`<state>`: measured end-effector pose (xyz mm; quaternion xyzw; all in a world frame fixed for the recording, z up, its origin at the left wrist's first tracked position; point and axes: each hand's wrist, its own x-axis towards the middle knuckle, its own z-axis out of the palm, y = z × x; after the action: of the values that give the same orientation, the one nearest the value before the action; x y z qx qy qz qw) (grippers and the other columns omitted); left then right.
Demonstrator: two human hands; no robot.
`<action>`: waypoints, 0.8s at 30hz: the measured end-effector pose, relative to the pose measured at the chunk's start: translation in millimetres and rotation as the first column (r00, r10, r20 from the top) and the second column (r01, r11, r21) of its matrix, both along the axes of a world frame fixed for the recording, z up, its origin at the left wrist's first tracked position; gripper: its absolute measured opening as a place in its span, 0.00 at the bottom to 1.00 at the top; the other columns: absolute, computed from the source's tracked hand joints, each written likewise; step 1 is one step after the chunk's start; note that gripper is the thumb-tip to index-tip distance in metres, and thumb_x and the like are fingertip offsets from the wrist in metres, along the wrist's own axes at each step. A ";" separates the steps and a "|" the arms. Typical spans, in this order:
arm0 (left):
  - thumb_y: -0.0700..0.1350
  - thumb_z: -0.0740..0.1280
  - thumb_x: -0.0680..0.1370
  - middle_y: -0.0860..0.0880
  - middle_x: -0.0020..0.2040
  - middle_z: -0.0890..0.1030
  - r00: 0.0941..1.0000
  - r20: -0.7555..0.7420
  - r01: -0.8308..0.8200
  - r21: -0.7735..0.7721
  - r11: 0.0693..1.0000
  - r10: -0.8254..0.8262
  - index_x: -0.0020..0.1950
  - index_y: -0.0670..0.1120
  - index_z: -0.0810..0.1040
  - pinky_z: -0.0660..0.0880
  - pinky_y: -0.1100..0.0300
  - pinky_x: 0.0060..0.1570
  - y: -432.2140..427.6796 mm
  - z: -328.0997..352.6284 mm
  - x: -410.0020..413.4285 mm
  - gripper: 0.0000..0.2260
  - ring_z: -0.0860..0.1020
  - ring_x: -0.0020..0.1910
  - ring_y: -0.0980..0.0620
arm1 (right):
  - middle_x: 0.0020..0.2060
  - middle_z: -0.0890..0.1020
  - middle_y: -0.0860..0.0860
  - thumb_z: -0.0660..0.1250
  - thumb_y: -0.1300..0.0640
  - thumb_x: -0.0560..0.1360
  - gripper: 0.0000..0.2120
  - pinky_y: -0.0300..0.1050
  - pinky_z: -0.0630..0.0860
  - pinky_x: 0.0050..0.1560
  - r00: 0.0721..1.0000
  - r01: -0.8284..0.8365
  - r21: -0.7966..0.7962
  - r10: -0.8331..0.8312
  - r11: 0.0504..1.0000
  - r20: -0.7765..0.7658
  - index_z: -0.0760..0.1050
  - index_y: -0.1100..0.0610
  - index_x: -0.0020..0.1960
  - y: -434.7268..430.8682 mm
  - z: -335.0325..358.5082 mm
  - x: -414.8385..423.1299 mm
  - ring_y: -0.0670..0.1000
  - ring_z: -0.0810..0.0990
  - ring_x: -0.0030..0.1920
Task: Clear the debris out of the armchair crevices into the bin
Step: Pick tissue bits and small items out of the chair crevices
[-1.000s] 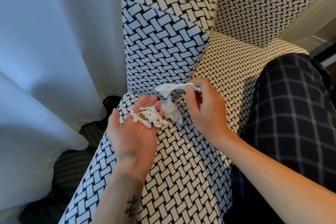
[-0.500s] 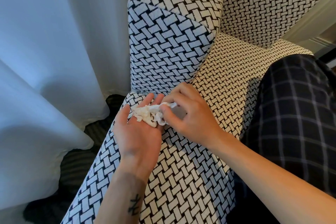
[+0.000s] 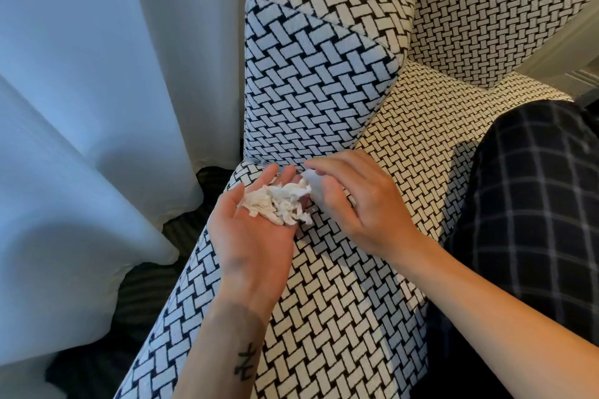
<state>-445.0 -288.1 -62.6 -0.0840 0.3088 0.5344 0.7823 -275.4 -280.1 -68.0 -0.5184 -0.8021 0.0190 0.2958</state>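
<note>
The armchair (image 3: 324,91) has a black-and-white woven cover. My left hand (image 3: 256,236) lies palm up over the arm of the chair, fingers straight, with a heap of white tissue scraps (image 3: 275,204) on its fingers. My right hand (image 3: 359,204) hovers just right of the heap. Its thumb and fingertips pinch a white tissue piece (image 3: 310,179) that touches the heap. The crevice between seat and armrest runs up behind the hands. No bin is in view.
A white curtain (image 3: 97,107) hangs at the left, down to a dark striped floor (image 3: 142,295). A dark checked cloth (image 3: 531,204) covers the right side of the seat. White wall trim (image 3: 570,52) shows at the far right.
My right hand pulled a tissue piece out of the crevice, brought it onto the heap in my left palm, and has now lifted slightly off it. The heap is bigger.
</note>
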 end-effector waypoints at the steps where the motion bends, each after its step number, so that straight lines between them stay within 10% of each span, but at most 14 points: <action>1: 0.50 0.55 0.84 0.33 0.62 0.82 1.000 0.012 -0.004 0.002 1.000 0.004 0.68 0.35 0.76 0.70 0.42 0.72 -0.1 0.0 0.5 0.22 0.80 0.64 0.36 | 0.52 0.81 0.51 0.58 0.55 0.83 0.16 0.48 0.76 0.53 0.999 0.037 -0.009 -0.037 0.999 0.012 0.79 0.60 0.63 1.0 -1.2 6.0 0.50 0.78 0.53; 11: 0.60 0.53 0.84 0.33 0.64 0.81 0.998 0.060 -0.019 0.017 1.000 0.018 0.70 0.35 0.74 0.69 0.40 0.72 -0.3 -1.3 1.5 0.31 0.78 0.66 0.34 | 0.51 0.76 0.44 0.67 0.50 0.79 0.16 0.39 0.71 0.52 0.961 0.151 -0.218 -0.092 0.964 0.260 0.77 0.53 0.65 -7.0 -21.6 23.4 0.44 0.72 0.53; 24: 0.63 0.51 0.83 0.32 0.65 0.79 0.996 0.085 -0.021 0.016 1.000 0.019 0.70 0.35 0.74 0.65 0.38 0.74 -2.9 -3.9 3.0 0.34 0.76 0.68 0.32 | 0.45 0.75 0.45 0.62 0.56 0.81 0.09 0.31 0.69 0.38 0.967 0.203 -0.060 -0.209 0.977 -0.147 0.76 0.60 0.56 -4.4 2.7 5.4 0.42 0.71 0.41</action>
<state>-442.1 -290.9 -66.5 -0.1033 0.2701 0.5407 0.7900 -270.0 -284.6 -65.3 -0.6023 -0.7183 0.0456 0.3453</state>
